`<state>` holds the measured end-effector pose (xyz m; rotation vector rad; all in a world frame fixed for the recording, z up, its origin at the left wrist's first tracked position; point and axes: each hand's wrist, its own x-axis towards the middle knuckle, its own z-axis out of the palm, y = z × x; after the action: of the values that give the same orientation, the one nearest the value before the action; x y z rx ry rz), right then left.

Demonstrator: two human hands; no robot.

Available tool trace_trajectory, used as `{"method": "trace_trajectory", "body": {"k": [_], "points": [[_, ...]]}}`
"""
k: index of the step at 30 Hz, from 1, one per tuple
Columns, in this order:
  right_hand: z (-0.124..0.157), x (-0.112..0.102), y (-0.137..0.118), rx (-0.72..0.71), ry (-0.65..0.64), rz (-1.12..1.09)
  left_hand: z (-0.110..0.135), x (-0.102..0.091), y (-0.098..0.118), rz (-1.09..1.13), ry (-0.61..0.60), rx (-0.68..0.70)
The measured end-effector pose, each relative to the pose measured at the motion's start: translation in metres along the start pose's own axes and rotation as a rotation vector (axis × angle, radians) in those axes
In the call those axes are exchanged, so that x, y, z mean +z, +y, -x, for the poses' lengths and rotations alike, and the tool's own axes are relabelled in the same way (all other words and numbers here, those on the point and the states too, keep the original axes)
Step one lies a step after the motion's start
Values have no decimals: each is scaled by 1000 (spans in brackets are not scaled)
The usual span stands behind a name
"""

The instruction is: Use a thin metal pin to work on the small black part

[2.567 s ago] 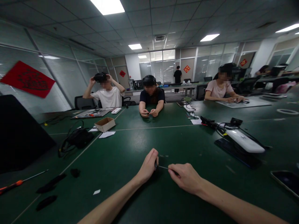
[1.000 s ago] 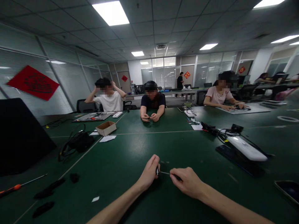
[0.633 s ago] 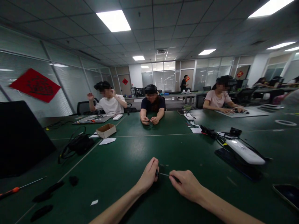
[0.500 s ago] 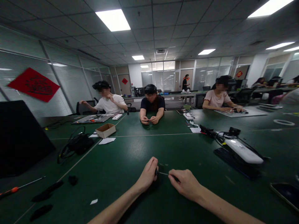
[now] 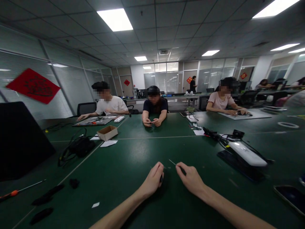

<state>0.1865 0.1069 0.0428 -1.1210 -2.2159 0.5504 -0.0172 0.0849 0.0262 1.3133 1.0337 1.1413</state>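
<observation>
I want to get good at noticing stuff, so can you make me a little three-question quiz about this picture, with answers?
1. Which hand holds the thin-shafted tool?
2. True or false: the tool's tip is apart from the dark object in the left hand.
3. Which colour shows on the handle of the screwdriver lying on the table: A) green, B) orange, C) pink?

Key: 1. The right hand. 2. True. 3. B.

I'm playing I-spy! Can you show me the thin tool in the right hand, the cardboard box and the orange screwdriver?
Thin tool [image 5: 172,162], head view: on its bare metal shaft.
Cardboard box [image 5: 111,134], head view: on its near wall.
Orange screwdriver [image 5: 14,192], head view: on its handle's orange part.
</observation>
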Motion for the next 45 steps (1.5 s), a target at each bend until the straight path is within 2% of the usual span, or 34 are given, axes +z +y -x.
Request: {"method": "trace_trajectory", "body": {"k": [2, 5, 7, 11, 19, 25, 45], "points": [[-1, -1, 1, 8, -3, -7, -2, -1, -1, 79, 40, -19], [2, -1, -2, -84, -59, 31, -6, -3, -4, 220, 103, -49], [5, -1, -5, -143, -93, 62, -7, -4, -5, 248, 105, -53], [8, -1, -9, -197, -110, 113, -6, -4, -5, 230, 67, -41], [6, -1, -9, -215, -122, 109, -6, -4, -3, 210, 35, -39], [5, 2, -6, -239, -85, 157, -7, -3, -1, 202, 54, -47], [5, 1, -4, -267, -164, 84, -7, -4, 4, 134, 73, -85]]}}
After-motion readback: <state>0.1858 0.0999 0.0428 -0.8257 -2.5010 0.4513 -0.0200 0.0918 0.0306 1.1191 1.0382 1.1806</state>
